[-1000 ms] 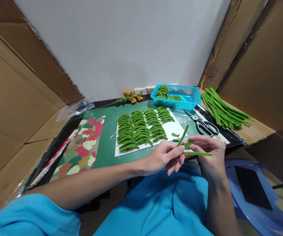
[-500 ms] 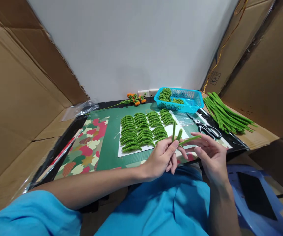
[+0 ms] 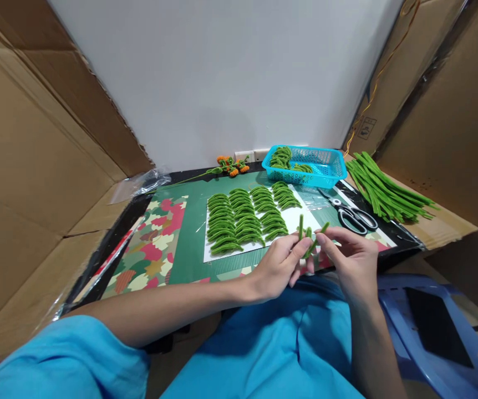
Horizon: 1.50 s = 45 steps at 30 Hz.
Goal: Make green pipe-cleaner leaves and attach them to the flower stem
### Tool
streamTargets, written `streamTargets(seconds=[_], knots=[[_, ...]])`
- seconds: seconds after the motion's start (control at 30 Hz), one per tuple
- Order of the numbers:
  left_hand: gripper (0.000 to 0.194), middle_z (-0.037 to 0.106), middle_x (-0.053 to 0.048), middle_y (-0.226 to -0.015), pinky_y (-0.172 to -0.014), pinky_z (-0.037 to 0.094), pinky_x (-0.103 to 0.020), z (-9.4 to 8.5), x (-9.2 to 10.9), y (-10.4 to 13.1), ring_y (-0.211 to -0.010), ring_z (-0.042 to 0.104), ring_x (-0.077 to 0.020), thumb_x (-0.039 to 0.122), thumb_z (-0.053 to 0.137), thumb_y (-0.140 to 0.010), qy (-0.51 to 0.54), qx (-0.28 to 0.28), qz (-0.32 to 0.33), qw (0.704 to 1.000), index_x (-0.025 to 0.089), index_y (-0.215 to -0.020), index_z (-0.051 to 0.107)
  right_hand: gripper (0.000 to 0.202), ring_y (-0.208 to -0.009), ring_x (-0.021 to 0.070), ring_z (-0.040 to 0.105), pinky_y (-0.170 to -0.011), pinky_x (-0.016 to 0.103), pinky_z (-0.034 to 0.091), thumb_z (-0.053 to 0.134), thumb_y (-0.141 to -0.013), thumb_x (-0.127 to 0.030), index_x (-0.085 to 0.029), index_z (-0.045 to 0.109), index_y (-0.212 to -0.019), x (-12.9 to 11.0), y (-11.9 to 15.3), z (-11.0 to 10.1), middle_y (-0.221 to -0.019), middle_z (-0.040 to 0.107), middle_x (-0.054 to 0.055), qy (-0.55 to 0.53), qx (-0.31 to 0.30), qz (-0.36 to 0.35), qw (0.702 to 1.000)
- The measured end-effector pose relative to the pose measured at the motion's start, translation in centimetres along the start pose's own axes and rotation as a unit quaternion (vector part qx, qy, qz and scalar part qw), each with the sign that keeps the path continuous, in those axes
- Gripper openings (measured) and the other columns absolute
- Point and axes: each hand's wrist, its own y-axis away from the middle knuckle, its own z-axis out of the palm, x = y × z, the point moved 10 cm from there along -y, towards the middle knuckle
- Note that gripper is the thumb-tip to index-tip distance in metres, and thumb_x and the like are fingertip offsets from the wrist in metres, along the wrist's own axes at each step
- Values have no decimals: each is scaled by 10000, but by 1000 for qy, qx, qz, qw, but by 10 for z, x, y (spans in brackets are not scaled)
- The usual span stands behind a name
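The right hand [image 3: 354, 260] has shifted inward, its fingers together on the right-leaning strand of a green fuzzy piece [image 3: 313, 247], right of center in the lower frame. The left hand's [image 3: 269, 272] fingers clamp the base, nearer the upright strand [image 3: 301, 224], which points up the frame.

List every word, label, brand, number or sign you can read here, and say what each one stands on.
No word, brand or number can be read.
Right-hand cardboard wall: a small framed printed sign, its drawing too small to make out, with a fainter dark mark beside it, also unreadable.
Scissors: no lettering that I can make out.
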Motion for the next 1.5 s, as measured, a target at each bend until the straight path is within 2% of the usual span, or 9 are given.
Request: streamTargets(seconds=[0.17, 0.27, 0.43, 0.7, 0.93, 1.13, 1.23, 1.33, 1.5], knots=[[511, 466, 39, -676, -545, 289, -234, 11, 7, -1, -575, 363, -97, 601, 442, -1079, -34, -66, 10, 997, 159, -880, 603, 137, -500, 112, 560, -411, 237, 459, 865, -843, -334, -212, 804, -832, -3, -2, 9, -759, 698, 18, -28, -34, -2, 999], [461, 478, 28, -738, -617, 316, -246, 14, 12, -2, -648, 381, -119, 546, 431, -1095, -93, -90, 25, 991, 165, -911, 614, 131, -462, 103, 546, -403, 242, 461, 861, -841, -325, -207, 806, -822, -5, -3, 12, -724, 668, 3, -33, -42, 0, 999], [364, 573, 1, -843, -737, 380, -254, 14, 12, -1, -762, 495, -146, 416, 425, -1108, -167, -89, 38, 981, 182, -871, 571, 175, -437, 127, 602, -385, 251, 510, 915, -777, -334, -202, 803, -757, -5, -2, 15, -714, 678, 3, -39, -64, 20, 997], [356, 621, -14, -775, -680, 365, -277, 9, 5, 0, -707, 519, -169, 364, 454, -1090, -278, -55, 19, 959, 187, -838, 631, 296, -494, 137, 622, -444, 240, 546, 897, -799, -422, -182, 761, -691, -1, -1, 19, -693, 691, 17, -31, -104, 75, 991], [296, 661, -13, -820, -675, 403, -240, 8, 16, -3, -726, 566, -139, 365, 536, -1073, -195, -53, 30, 979, 166, -898, 667, 325, -354, 67, 398, -324, 187, 285, 863, -838, -454, -165, 753, -738, 10, 0, 9, -462, 544, -39, -50, -85, 112, 989], [341, 629, 20, -737, -438, 329, -212, 7, 8, -3, -444, 451, -69, 507, 616, -1028, -44, -44, -4, 998, 167, -1004, 622, 266, -334, 73, 404, -290, 182, 328, 886, -826, -392, -174, 744, -766, 14, 2, 12, -463, 543, -53, -124, -96, 134, 979], [400, 626, -1, -731, -444, 332, -212, 7, 11, -2, -450, 450, -59, 498, 589, -1044, -53, -56, 6, 997, 138, -891, 672, 221, -345, 80, 431, -285, 180, 370, 902, -813, -356, -180, 772, -848, 17, 2, 12, -491, 574, -51, -146, -93, 143, 974], [436, 565, 16, -639, -473, 320, -209, 7, 11, -3, -467, 438, -58, 470, 594, -1047, -77, -66, 4, 995, 131, -781, 659, 217, -348, 70, 436, -291, 165, 369, 896, -824, -336, -176, 753, -791, 19, 1, 10, -494, 581, -45, -140, -94, 137, 976], [396, 496, 43, -591, -491, 312, -204, 9, 9, -3, -485, 423, -60, 436, 631, -1030, -90, -71, 4, 993, 137, -770, 647, 234, -350, 74, 456, -297, 163, 373, 888, -831, -372, -178, 757, -842, 23, 2, 9, -508, 602, -35, -145, -87, 153, 974]])
